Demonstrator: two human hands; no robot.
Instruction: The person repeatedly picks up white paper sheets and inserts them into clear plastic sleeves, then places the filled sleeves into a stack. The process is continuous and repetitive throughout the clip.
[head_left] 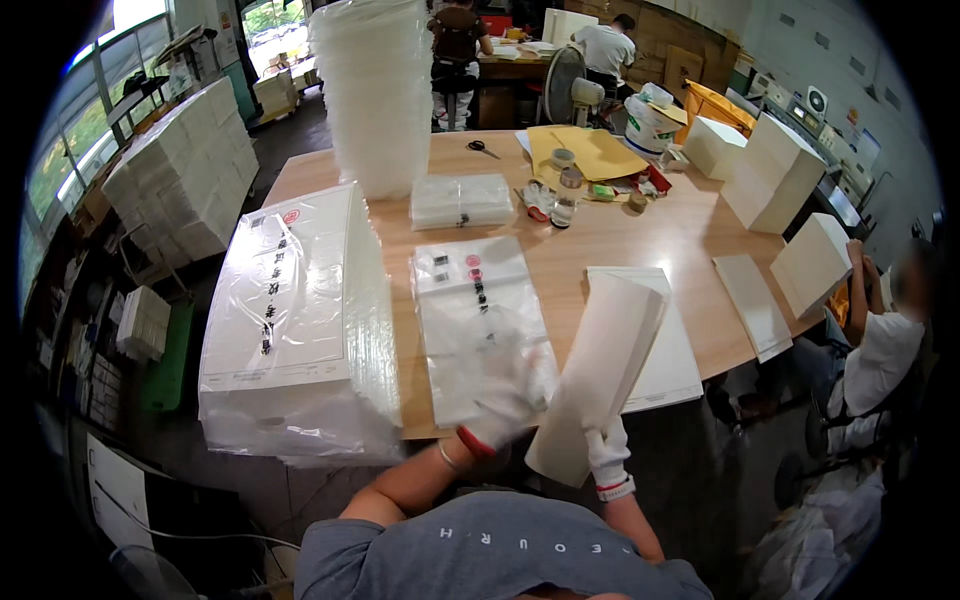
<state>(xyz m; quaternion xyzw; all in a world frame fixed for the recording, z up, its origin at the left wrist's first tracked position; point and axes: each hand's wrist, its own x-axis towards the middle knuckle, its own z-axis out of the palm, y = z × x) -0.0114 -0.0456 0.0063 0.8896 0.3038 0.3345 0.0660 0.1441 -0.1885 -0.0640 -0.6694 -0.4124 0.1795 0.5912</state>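
My right hand point(605, 447), in a white glove, grips the lower right edge of a stack of white paper point(600, 365), which is raised, tilted and slightly bowed. Under and beyond it, more white sheets point(665, 350) lie flat on the table. My left hand point(503, 395), also gloved, is smeared by motion above a flat pile of clear printed plastic bags point(480, 285); its fingers cannot be made out. To the left stands a tall pile of filled clear bags point(285, 290) holding white paper.
A tall stack of clear packaging point(370, 95) and a folded plastic bundle point(462, 200) stand behind on the wooden table point(690, 225). Scissors point(482, 149), tape rolls and yellow envelopes point(590, 150) lie farther back. Paper stacks point(775, 170) line the right side, where a co-worker point(880, 340) sits.
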